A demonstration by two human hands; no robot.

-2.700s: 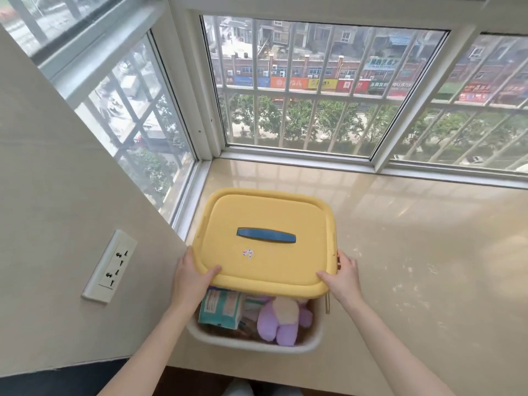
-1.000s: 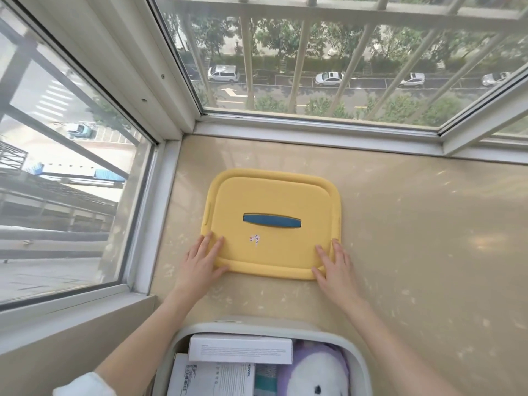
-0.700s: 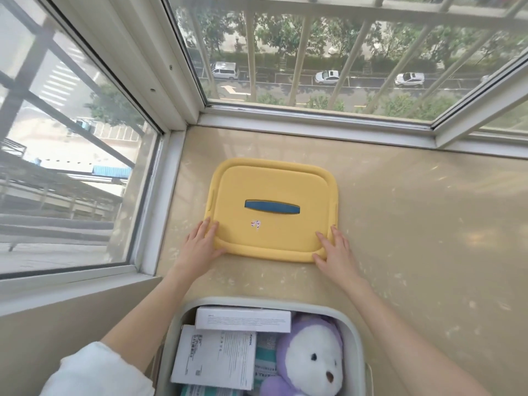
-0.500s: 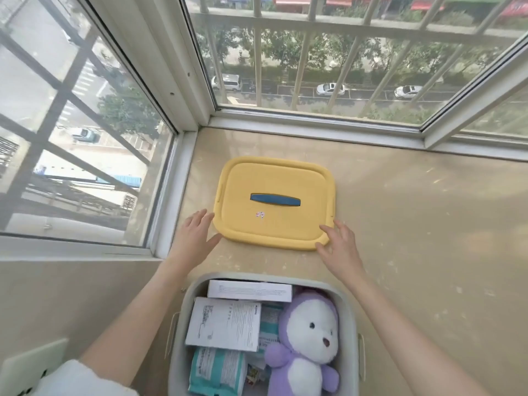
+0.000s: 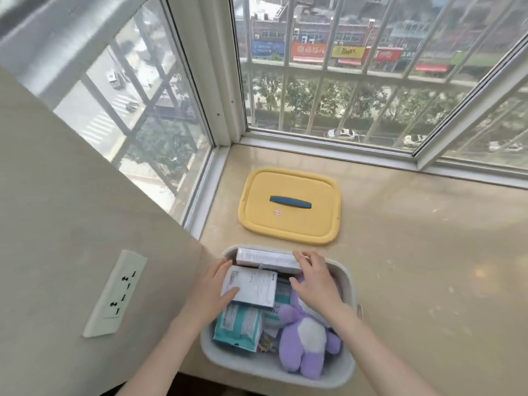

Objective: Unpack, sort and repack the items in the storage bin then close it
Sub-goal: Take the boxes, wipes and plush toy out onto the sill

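Yellow lid off; in the bin, left hand grips a white box, right hand hovers spread

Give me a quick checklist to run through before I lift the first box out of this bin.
1. Lid off: ok. The yellow lid lies flat on the sill behind the bin.
2. Set-down room: ok. Sill surface shows to the right of the bin.
3. Left hand on flat white box: ok. It touches the left edge, thumb on top.
4. Firm grip: cannot tell.
5. Right hand: ok. It is spread over the long white box, holding nothing.
6. Box on top: ok. It lies over the teal packet, beside the purple plush.
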